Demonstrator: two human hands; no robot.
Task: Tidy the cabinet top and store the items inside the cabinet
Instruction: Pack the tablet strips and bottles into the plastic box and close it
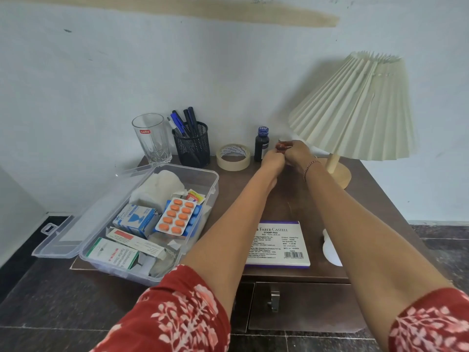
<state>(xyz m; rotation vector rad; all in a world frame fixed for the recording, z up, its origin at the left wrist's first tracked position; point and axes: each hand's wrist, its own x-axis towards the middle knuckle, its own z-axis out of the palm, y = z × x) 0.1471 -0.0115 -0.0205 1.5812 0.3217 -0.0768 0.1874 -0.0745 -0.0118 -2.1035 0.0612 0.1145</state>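
Small red object (281, 146) | left hand (272, 160) fingers curled round it | right hand (296, 153) fingers pinching it

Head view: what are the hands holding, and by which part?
Both the left hand and right hand grip a small reddish item beside the dark bottle, around its lower part; only its top shows. Its identity cannot be told.

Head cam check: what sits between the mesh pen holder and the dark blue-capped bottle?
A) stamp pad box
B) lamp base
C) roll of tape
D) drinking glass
C: the roll of tape lies flat on the cabinet top, with the pen holder to one side of it and the bottle to the other.
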